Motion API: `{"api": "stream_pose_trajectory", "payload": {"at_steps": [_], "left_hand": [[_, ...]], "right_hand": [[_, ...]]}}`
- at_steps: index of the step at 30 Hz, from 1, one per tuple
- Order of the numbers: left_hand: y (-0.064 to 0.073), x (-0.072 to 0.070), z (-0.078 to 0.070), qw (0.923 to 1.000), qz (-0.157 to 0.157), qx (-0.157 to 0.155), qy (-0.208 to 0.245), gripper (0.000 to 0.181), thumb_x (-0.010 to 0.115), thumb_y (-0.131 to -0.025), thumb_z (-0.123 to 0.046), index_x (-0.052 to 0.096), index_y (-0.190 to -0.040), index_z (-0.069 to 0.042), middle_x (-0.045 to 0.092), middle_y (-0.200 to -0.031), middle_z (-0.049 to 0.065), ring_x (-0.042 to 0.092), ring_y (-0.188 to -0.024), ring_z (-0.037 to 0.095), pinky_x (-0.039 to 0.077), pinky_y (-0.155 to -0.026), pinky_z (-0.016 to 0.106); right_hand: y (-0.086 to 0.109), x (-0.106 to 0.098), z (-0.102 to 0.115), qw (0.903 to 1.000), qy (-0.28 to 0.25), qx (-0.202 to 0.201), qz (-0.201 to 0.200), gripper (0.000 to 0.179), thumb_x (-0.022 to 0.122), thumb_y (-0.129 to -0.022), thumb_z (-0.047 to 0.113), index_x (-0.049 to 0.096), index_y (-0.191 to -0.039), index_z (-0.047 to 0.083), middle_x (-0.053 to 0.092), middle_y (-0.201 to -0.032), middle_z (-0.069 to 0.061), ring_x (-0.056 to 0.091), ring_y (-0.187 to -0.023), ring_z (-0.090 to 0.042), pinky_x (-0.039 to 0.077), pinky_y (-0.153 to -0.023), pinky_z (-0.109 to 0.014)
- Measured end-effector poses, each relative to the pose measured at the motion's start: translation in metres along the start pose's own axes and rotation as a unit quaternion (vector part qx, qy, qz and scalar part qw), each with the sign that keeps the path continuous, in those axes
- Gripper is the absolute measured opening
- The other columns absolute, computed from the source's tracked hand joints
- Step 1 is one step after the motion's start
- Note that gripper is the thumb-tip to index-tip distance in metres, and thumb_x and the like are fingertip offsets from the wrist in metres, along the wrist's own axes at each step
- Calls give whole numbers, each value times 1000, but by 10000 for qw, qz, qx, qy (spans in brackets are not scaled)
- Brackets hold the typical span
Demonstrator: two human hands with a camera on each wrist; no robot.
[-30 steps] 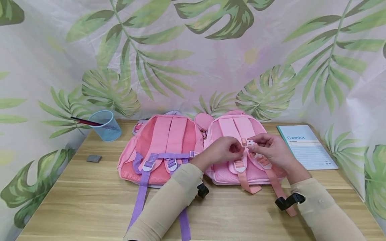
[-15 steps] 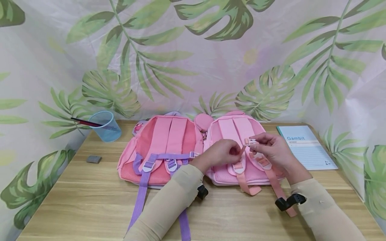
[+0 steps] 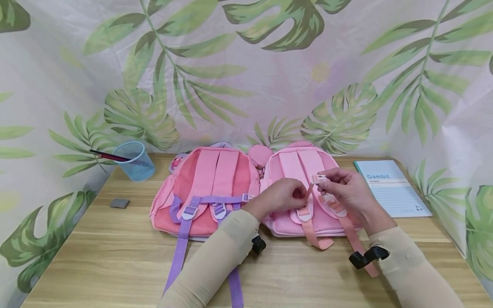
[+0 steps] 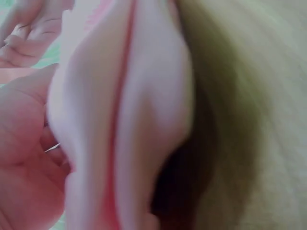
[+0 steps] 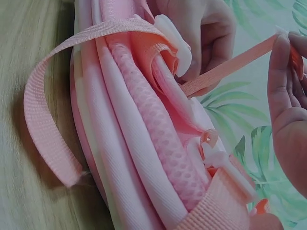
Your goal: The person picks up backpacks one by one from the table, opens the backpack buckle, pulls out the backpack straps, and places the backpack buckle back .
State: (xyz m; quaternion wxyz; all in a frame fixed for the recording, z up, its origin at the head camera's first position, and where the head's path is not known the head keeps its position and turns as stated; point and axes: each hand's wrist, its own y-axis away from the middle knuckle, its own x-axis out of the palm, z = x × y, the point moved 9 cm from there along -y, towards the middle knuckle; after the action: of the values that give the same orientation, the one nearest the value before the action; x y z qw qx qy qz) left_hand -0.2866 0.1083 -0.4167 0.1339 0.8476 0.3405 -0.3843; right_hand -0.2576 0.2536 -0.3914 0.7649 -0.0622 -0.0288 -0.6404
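Two pink children's backpacks lie side by side with their straps up. Over the right backpack [image 3: 277, 220], my right hand [image 3: 348, 190] pinches a white plastic buckle [image 3: 318, 179] between thumb and fingertips. A peach strap [image 5: 230, 67] runs taut from that buckle down to my left hand [image 3: 286, 193], whose curled fingers hold its lower stretch. The left backpack [image 3: 163, 209] has a purple strap [image 3: 221, 199] across it, with a white buckle of its own. In the left wrist view, the pale pink edge of a bag [image 4: 120, 105] blurs across the middle.
A blue mesh cup [image 3: 140, 171] with pencils stands at the back left, and a grey eraser [image 3: 120, 203] lies before it. On the right is a notebook [image 3: 396, 192]. Loose purple webbing [image 3: 178, 256] and peach strap ends [image 3: 356, 241] trail over the wooden table [image 3: 96, 265].
My right hand and the buckle have shifted slightly right, away from the left hand. The peach strap now shows stretched between the two hands. The backpacks stay in place.
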Motion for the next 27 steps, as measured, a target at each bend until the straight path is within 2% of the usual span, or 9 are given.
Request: {"api": "stream_pose_trajectory", "payload": {"at_steps": [3, 5, 9, 11, 15, 18, 22, 27], "left_hand": [[3, -7, 1, 9994, -52, -107, 332, 18, 79, -99, -26, 77, -111, -11, 72, -97, -3, 62, -89, 6, 51, -85, 19], [6, -15, 1, 9978, -202, -158, 606, 26, 79, -100, -29, 76, -117, -10, 73, -102, -2, 63, -93, 7, 52, -86, 21], [9, -32, -6, 9936, -597, 53, 959, 34, 80, -100, -32, 75, -125, -9, 74, -110, 0, 64, -99, 9, 54, -89, 26], [9, -38, -11, 9918, -762, 286, 990, 32, 80, -100, -31, 76, -124, -10, 74, -111, 0, 64, -100, 10, 54, -90, 28], [9, -43, -20, 9888, -987, 623, 932, 22, 80, -100, -26, 77, -117, -13, 74, -105, -1, 62, -95, 9, 52, -85, 25], [9, -45, -23, 9868, -1073, 739, 963, 17, 80, -99, -23, 78, -113, -13, 73, -101, 0, 62, -93, 10, 48, -82, 22], [10, -47, -23, 9836, -1223, 854, 1012, 15, 80, -98, -20, 77, -110, -12, 73, -100, 1, 60, -93, 9, 48, -83, 23], [10, -48, -22, 9807, -1350, 979, 1017, 14, 80, -97, -19, 78, -108, -11, 73, -99, 2, 59, -91, 9, 48, -82, 22]], "right_hand": [[0, 1, 1, 9997, 257, 9, -11, 23, 73, -99, -4, 82, -104, 17, 81, -91, 3, 75, -81, -8, 63, -73, -24], [1, 0, 2, 9988, 479, 6, -32, 22, 74, -99, -2, 82, -105, 17, 80, -90, 4, 75, -81, -8, 63, -73, -24], [1, -2, 1, 9961, 875, 71, -116, 19, 75, -99, 1, 82, -108, 17, 79, -89, 5, 74, -81, -8, 63, -72, -26], [2, -4, 0, 9947, 1003, 161, -144, 18, 76, -100, 4, 82, -110, 17, 79, -90, 5, 73, -82, -8, 62, -73, -26], [3, -6, -3, 9927, 1139, 355, -162, 18, 77, -100, 8, 81, -115, 17, 79, -92, 6, 74, -85, -9, 63, -73, -27], [4, -6, -3, 9934, 1091, 349, -71, 21, 76, -100, 5, 80, -116, 18, 80, -95, 7, 75, -86, -8, 63, -71, -28], [7, -8, -3, 9938, 1095, 153, 95, 27, 74, -99, -1, 77, -113, 21, 81, -95, 6, 77, -85, -8, 65, -70, -29], [10, -12, -5, 9940, 1087, -90, 65, 27, 73, -99, -5, 77, -108, 20, 80, -93, 7, 76, -84, -6, 64, -73, -25]]}}
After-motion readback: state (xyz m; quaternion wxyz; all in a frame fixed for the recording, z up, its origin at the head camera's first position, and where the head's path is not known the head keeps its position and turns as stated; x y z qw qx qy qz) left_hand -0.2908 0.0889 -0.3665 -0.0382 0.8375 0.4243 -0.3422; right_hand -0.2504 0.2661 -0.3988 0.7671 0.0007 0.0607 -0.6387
